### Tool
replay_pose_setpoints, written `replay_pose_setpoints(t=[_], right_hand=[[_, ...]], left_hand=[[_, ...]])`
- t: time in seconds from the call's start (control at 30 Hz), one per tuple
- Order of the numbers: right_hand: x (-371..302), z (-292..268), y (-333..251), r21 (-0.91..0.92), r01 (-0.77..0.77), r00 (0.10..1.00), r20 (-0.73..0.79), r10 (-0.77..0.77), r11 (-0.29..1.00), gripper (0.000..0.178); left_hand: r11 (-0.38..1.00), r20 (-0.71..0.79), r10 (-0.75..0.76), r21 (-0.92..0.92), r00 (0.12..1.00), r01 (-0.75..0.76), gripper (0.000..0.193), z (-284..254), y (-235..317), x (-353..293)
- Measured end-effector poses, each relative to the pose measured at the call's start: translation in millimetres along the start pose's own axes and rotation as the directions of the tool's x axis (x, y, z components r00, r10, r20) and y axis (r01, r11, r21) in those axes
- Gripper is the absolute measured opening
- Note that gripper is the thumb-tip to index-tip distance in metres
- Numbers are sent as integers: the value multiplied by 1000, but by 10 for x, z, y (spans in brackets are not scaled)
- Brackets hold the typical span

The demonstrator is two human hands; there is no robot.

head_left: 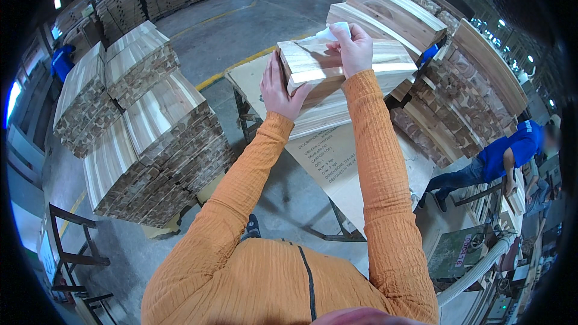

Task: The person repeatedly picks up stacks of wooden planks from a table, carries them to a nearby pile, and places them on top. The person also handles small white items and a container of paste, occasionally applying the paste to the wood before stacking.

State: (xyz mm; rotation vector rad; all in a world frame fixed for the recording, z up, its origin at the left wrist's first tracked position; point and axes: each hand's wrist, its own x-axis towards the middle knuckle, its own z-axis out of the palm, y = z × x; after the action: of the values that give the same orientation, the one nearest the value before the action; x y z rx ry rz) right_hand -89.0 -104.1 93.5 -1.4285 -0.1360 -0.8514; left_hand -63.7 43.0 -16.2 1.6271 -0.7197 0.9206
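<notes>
A thick wooden board (313,63) lies on top of a small stack of similar boards (322,111) in front of me. My left hand (283,90) clasps the board's left end, fingers along the end face and thumb on the near side. In my right hand (355,54), closed over the board, is a small white squeeze bottle (339,27). Its narrow nozzle points left, close to the board's top face near a dark crack or mark. Whether the tip touches the wood I cannot tell. My fingers hide part of the bottle.
The stack rests on a table covered by a printed cardboard sheet (325,162). Tall piles of boards stand at the left (144,126) and right (463,84). A dark metal frame (72,247) is at lower left. A person in blue (509,150) works at the right.
</notes>
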Motion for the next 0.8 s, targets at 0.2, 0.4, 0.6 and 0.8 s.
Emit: replay_pose_setpoints(t=[0.2,0.4,0.6,0.8], right_hand=[[-15,3,-5,24,-7,1000,3,7,1000,24],[-20,0,-7,17,17,1000,13,-17,1000,23],[-26,11,-25,32,-4,1000,16,3,999,22],[1,-5,7,13,13,1000,21,-13,1000,21]], left_hand=[[1000,12,-14,12,1000,14,94,-14,28,-1],[999,5,13,42,1000,-13,94,-14,25,-2],[1000,-1,8,12,1000,-8,94,-4,-2,-6],[1000,-2,3,4,1000,-3,94,6,11,-1]])
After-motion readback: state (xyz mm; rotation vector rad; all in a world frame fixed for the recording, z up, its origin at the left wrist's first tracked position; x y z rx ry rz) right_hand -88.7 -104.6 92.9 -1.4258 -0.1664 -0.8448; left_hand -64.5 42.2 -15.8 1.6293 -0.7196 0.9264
